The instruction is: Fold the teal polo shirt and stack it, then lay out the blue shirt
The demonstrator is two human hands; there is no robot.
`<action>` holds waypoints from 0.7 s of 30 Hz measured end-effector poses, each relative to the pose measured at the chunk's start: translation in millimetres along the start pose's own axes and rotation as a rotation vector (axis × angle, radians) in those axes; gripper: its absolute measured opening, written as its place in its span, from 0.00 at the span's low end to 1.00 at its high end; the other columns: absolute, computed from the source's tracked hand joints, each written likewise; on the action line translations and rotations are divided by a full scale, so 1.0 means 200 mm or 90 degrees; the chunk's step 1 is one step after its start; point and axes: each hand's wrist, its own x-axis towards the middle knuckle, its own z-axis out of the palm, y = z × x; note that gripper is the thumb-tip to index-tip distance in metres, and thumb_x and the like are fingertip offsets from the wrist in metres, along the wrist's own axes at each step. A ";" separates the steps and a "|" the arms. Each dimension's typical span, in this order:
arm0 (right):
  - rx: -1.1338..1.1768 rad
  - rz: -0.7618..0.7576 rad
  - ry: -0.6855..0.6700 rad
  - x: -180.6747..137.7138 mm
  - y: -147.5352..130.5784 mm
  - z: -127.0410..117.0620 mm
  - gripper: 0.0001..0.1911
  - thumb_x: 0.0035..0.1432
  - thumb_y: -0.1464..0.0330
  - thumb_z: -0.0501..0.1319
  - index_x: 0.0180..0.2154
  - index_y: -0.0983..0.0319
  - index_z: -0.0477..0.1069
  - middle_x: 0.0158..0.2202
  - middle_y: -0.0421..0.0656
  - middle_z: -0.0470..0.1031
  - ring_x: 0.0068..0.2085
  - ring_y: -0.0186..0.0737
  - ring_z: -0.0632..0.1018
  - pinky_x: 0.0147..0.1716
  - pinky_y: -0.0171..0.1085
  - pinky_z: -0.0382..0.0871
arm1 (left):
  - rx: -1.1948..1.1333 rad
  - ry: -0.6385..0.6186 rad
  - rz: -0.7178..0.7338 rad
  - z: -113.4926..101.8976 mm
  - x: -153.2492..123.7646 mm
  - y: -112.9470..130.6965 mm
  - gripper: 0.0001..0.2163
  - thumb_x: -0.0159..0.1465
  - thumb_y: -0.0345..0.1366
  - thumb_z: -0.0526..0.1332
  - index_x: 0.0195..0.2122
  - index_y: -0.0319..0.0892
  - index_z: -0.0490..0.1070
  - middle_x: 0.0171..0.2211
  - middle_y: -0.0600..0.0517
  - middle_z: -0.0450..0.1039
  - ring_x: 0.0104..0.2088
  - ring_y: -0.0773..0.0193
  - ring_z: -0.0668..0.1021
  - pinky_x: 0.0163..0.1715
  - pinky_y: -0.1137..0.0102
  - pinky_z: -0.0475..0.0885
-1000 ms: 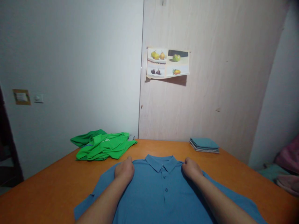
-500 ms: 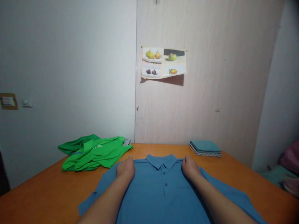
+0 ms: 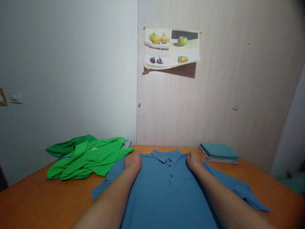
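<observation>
A blue polo shirt (image 3: pixel 164 190) lies front side up across the table, its collar at the far end and its buttons showing below. My left hand (image 3: pixel 133 162) is closed on the shirt's shoulder, left of the collar. At the opposite shoulder, my right hand (image 3: pixel 195 162) grips the cloth too. The fabric between both hands looks drawn fairly straight. Both sleeves spread outward past my forearms. The shirt's lower part runs out of the bottom of the view.
A rumpled heap of green clothing (image 3: pixel 88 159) lies at the back left of the orange table (image 3: pixel 28 200). Folded cloths (image 3: pixel 219 152) are stacked at the back right. A sheet of fruit pictures (image 3: pixel 171 47) hangs on the wall behind.
Both hands and the shirt's collar have shifted away from me, toward the back of the table. My view has moved closer to the wall. Both hands keep their grip.
</observation>
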 end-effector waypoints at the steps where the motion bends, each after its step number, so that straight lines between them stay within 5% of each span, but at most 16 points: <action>1: -0.001 0.000 0.001 0.02 0.00 0.01 0.20 0.68 0.67 0.46 0.52 0.68 0.70 0.44 0.58 0.79 0.47 0.52 0.80 0.44 0.42 0.68 | -0.001 0.000 0.001 0.01 0.02 0.01 0.14 0.67 0.28 0.48 0.49 0.38 0.71 0.42 0.37 0.79 0.45 0.48 0.81 0.41 0.60 0.74; 9: -0.018 -0.008 -0.004 0.09 0.00 0.06 0.20 0.69 0.66 0.45 0.52 0.67 0.70 0.46 0.59 0.78 0.48 0.53 0.79 0.45 0.44 0.68 | 0.015 -0.001 0.005 0.05 0.09 0.03 0.15 0.69 0.30 0.48 0.50 0.37 0.71 0.41 0.37 0.79 0.44 0.47 0.81 0.40 0.60 0.74; 21: -0.019 -0.172 -0.075 -0.13 0.00 -0.06 0.15 0.63 0.71 0.55 0.48 0.62 0.76 0.51 0.49 0.77 0.54 0.42 0.75 0.54 0.36 0.63 | 0.036 0.012 0.083 -0.03 -0.03 0.05 0.16 0.68 0.26 0.47 0.50 0.35 0.72 0.48 0.33 0.75 0.49 0.50 0.79 0.48 0.58 0.72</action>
